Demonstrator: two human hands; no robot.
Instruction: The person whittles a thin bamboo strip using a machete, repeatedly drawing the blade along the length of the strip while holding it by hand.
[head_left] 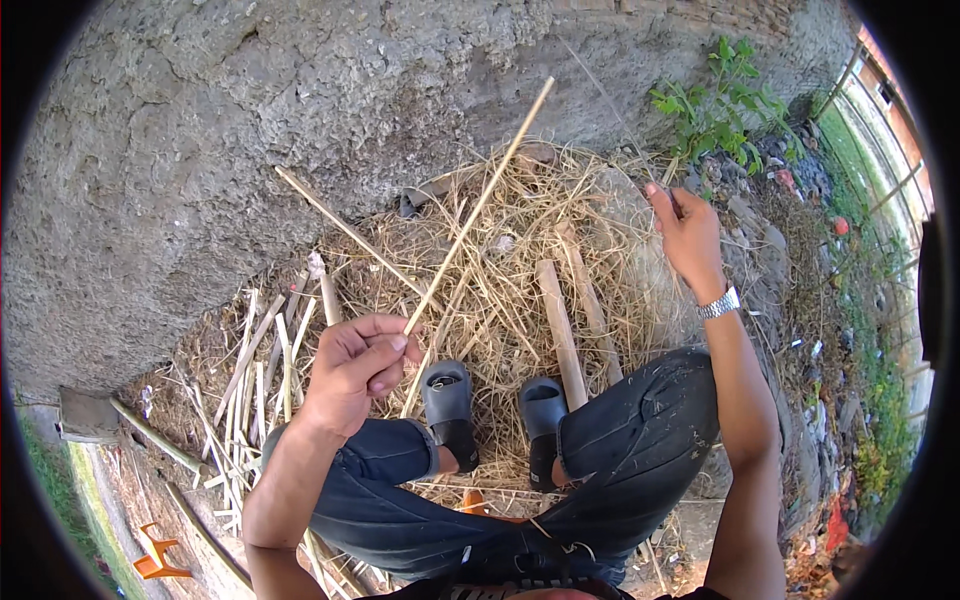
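Note:
Pinched between the thumb and fingers of my left hand (362,368) is a slender bamboo stick (482,207), which slants up and to the right in front of the wall. My right hand (687,240), raised at the right with a metal watch on its wrist, is closed round the lower end of a long, thin, greyish strip (603,95). That strip points up and to the left; it is too faint to tell whether it is a blade or a sliver. The two hands are well apart. A second thin stick (345,232) leans behind the one in my left hand.
Straw-like shavings (500,320) cover the ground round my grey sandals (447,393). Two wooden pieces (561,330) lie by my right foot. Split bamboo strips (245,375) are heaped at the left. A rough grey wall (250,120) rises ahead, with a leafy plant (725,105) beside it.

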